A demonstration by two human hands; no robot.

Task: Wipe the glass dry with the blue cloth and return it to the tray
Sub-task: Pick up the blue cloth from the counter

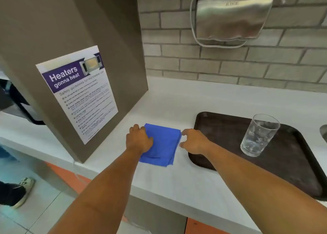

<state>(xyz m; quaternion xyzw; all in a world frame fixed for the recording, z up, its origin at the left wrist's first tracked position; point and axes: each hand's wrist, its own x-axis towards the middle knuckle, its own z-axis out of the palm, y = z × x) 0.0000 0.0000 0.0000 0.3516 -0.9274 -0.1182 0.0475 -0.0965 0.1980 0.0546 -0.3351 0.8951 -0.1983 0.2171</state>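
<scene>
A folded blue cloth (pixel 163 144) lies flat on the white counter (pixel 177 106). My left hand (pixel 138 139) rests palm-down on the cloth's left part, fingers curled over its left edge. My right hand (pixel 193 141) is at the cloth's right edge, thumb and forefinger pinching at its far right corner. A clear drinking glass (pixel 259 135) with water drops stands upright on the dark brown tray (pixel 221 127), to the right of both hands and apart from them.
A tall grey cabinet side (pixel 74 39) with a microwave safety poster (pixel 77 93) stands just left of the cloth. A steel hand dryer (pixel 231 16) hangs on the brick wall. A sink edge (pixel 323 132) shows at the far right. Someone's shoe (pixel 23 191) is on the floor at lower left.
</scene>
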